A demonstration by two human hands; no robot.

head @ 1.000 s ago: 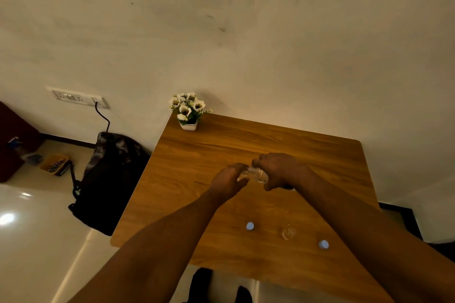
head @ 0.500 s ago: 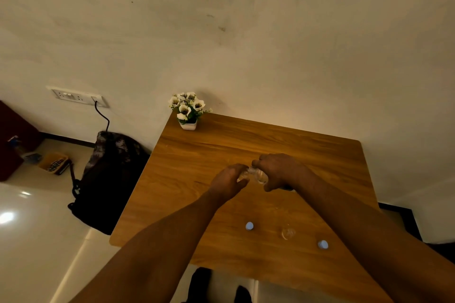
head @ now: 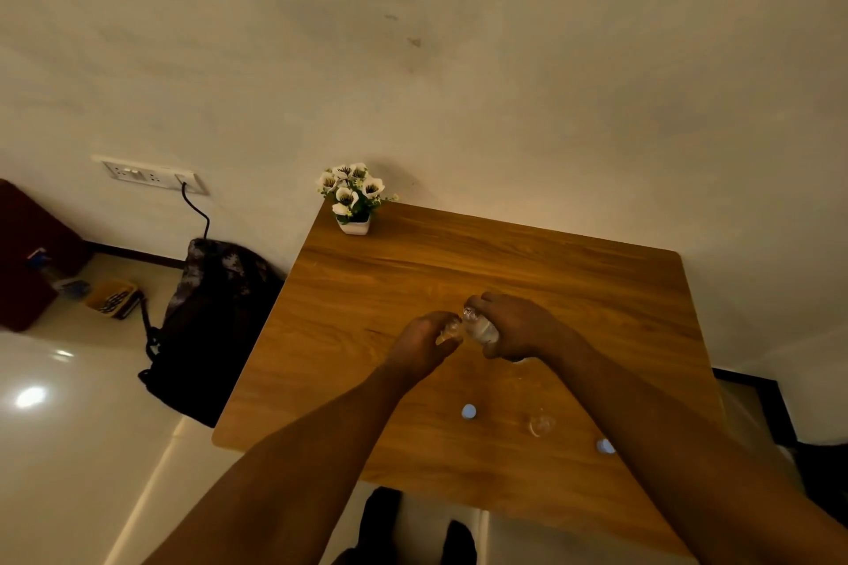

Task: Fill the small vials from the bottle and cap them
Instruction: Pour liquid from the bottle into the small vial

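Barely any change over the last second: right hand [head: 518, 328] still wrapped around the clear bottle [head: 479, 328], tipped mouth-first toward the small vial [head: 449, 330] pinched in the left hand [head: 424, 342], both held just above the middle of the wooden table [head: 413, 271]. Probably still mid-pour on this vial (liquid level too small to make out). Still to go by the look of it: another vial [head: 541, 424] standing open near the front edge, with two blue caps [head: 468, 411] lying loose on either side of it.
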